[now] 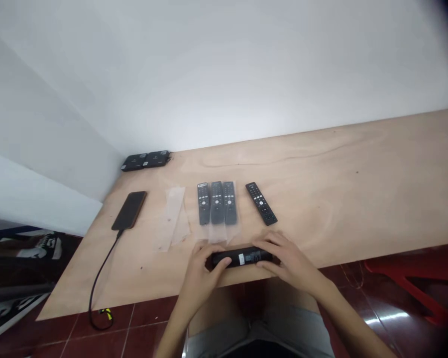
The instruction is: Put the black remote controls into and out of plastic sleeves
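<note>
Near the table's front edge, my left hand and my right hand grip a black remote control by its two ends. Its back faces up, with a small white label and printed text showing. Just beyond my hands lie three remotes in a row: a left one, a middle one and a right one, at least two of them in clear plastic sleeves. Farther right, a bare black remote rests at a slant, buttons up.
Flat plastic sleeves lie left of the row. A phone has a black cable running off the front edge. Two black boxes sit against the wall at the back left. A red plastic chair stands at the right.
</note>
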### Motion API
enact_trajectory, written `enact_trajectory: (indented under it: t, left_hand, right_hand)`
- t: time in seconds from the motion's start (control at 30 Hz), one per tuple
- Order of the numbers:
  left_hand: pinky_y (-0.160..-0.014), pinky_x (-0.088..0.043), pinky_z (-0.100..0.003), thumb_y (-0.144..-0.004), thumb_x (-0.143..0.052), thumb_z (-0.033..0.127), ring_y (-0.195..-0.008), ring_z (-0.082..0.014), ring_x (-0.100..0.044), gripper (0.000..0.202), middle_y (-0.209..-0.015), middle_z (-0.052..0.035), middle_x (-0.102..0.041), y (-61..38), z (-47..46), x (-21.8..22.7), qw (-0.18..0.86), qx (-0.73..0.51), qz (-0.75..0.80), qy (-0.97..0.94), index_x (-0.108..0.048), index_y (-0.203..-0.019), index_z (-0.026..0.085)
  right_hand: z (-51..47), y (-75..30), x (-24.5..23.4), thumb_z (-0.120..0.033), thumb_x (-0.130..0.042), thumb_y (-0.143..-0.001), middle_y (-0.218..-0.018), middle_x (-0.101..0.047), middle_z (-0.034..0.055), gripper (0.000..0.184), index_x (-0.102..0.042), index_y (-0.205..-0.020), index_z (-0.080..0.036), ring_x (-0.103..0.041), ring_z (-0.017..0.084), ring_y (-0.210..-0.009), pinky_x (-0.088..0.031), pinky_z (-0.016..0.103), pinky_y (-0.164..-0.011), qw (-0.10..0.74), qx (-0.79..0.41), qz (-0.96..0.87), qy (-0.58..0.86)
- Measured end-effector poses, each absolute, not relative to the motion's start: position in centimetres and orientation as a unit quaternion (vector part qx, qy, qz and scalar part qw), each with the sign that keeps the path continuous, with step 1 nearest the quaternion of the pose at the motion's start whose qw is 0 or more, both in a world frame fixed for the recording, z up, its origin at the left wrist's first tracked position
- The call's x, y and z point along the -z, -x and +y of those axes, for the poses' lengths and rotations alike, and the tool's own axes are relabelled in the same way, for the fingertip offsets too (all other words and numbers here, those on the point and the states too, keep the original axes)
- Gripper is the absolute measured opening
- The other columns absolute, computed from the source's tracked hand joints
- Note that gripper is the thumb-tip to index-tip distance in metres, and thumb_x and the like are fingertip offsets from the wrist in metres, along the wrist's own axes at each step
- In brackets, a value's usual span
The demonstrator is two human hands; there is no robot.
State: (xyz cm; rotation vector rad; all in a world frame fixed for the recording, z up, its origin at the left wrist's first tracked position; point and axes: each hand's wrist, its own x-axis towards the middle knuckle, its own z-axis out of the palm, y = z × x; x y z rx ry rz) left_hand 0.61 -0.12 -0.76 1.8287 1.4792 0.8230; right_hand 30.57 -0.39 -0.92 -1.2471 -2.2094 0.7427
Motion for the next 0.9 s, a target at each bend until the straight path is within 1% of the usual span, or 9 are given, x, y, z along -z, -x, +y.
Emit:
enact_trajectory:
  t: [0.1, 0.27, 0.37, 0.43, 0.5, 0.53, 0.6, 0.7, 0.9]
  left_hand:
    - [-0.096, -0.056, -0.046, -0.099, -0.076, 0.036, -0.106, -0.0296, -0.068, 0.013, -0.106, -0.0064, -0.077, -0.3, 0.1, 0.5, 0.344, -0.317, 0.552, -0.690, -0.082, -0.107, 0.027]
    - [-0.100, -0.055, -0.046, -0.106, -0.070, 0.038, -0.113, -0.0293, -0.066, 0.017, -0.112, -0.0058, -0.078, 0.0, 0.1, 0.1, 0.352, -0.292, 0.531, -0.713, -0.081, -0.115, 0.029]
    - [-0.104, -0.054, -0.048, -0.110, -0.064, 0.036, -0.118, -0.0291, -0.064, 0.021, -0.120, -0.0072, -0.076, 0.0, -0.2, 0.2, 0.305, -0.288, 0.521, -0.743, -0.079, -0.124, 0.029]
    - [-0.111, -0.052, -0.051, -0.112, -0.059, 0.031, -0.124, -0.0296, -0.061, 0.027, -0.129, -0.0089, -0.072, -0.1, -0.4, 0.3, 0.249, -0.290, 0.513, -0.769, -0.077, -0.132, 0.030]
    - [-0.115, -0.050, -0.053, -0.113, -0.054, 0.025, -0.128, -0.0296, -0.059, 0.032, -0.135, -0.0099, -0.068, -0.2, -0.4, 0.0, 0.216, -0.273, 0.500, -0.793, -0.074, -0.138, 0.030]
    - [-0.115, -0.050, -0.053, -0.113, -0.055, 0.025, -0.129, -0.0297, -0.058, 0.033, -0.136, -0.0100, -0.067, -0.2, -0.4, -0.2, 0.214, -0.256, 0.492, -0.804, -0.072, -0.141, 0.030]
    - [-0.115, -0.052, -0.052, -0.109, -0.065, 0.028, -0.131, -0.0308, -0.057, 0.036, -0.137, -0.0101, -0.067, 0.0, -0.1, -0.6, 0.228, -0.224, 0.471, -0.823, -0.070, -0.144, 0.030]
    - [-0.111, -0.057, -0.050, -0.101, -0.078, 0.030, -0.129, -0.0312, -0.060, 0.047, -0.135, -0.0099, -0.067, 0.5, 0.5, -0.9, 0.252, -0.209, 0.451, -0.830, -0.068, -0.146, 0.032]
    - [-0.105, -0.063, -0.046, -0.096, -0.084, 0.037, -0.121, -0.0293, -0.072, 0.040, -0.129, -0.0084, -0.071, 3.0, 0.4, 0.3, 0.295, -0.310, 0.465, -0.775, -0.077, -0.135, 0.034]
  right_hand:
    - [-0.4, -30.9, 1.5, -0.038, -0.074, -0.106, -0.136, -0.071, 0.0095, 0.046, -0.066, -0.151, -0.035, -0.063, 0.034, -0.125, -0.055, 0.053, -0.110, 0.250, -0.270, -0.813, 0.452]
    - [-0.5, -30.9, 2.2, -0.035, -0.075, -0.105, -0.131, -0.066, 0.0107, 0.049, -0.065, -0.153, -0.036, -0.062, 0.034, -0.122, -0.058, 0.051, -0.105, 0.267, -0.274, -0.807, 0.450]
    - [-0.5, -30.9, 2.3, -0.034, -0.076, -0.104, -0.131, -0.065, 0.0109, 0.050, -0.065, -0.153, -0.035, -0.062, 0.034, -0.122, -0.058, 0.051, -0.106, 0.265, -0.274, -0.807, 0.451]
    - [-0.4, -31.0, 2.2, -0.034, -0.077, -0.103, -0.130, -0.065, 0.0112, 0.050, -0.067, -0.152, -0.034, -0.063, 0.034, -0.121, -0.058, 0.051, -0.106, 0.263, -0.271, -0.808, 0.452]
    - [-0.4, -31.0, 2.1, -0.036, -0.077, -0.103, -0.130, -0.065, 0.0117, 0.049, -0.068, -0.150, -0.033, -0.063, 0.033, -0.120, -0.059, 0.051, -0.105, 0.262, -0.269, -0.809, 0.453]
    - [-0.4, -31.0, 2.1, -0.037, -0.077, -0.103, -0.131, -0.065, 0.0119, 0.048, -0.068, -0.150, -0.032, -0.063, 0.033, -0.120, -0.059, 0.051, -0.105, 0.263, -0.270, -0.809, 0.452]
    - [-0.4, -31.0, 1.9, -0.037, -0.076, -0.104, -0.132, -0.065, 0.0120, 0.047, -0.068, -0.150, -0.032, -0.063, 0.034, -0.122, -0.058, 0.052, -0.107, 0.261, -0.275, -0.808, 0.451]
    - [-0.3, -31.0, 1.8, -0.039, -0.075, -0.105, -0.135, -0.064, 0.0118, 0.046, -0.068, -0.150, -0.033, -0.062, 0.034, -0.124, -0.057, 0.052, -0.108, 0.259, -0.287, -0.806, 0.449]
    - [-0.4, -31.0, 1.9, -0.041, -0.074, -0.105, -0.133, -0.064, 0.0116, 0.046, -0.067, -0.150, -0.033, -0.062, 0.034, -0.124, -0.057, 0.052, -0.107, 0.259, -0.287, -0.804, 0.451]
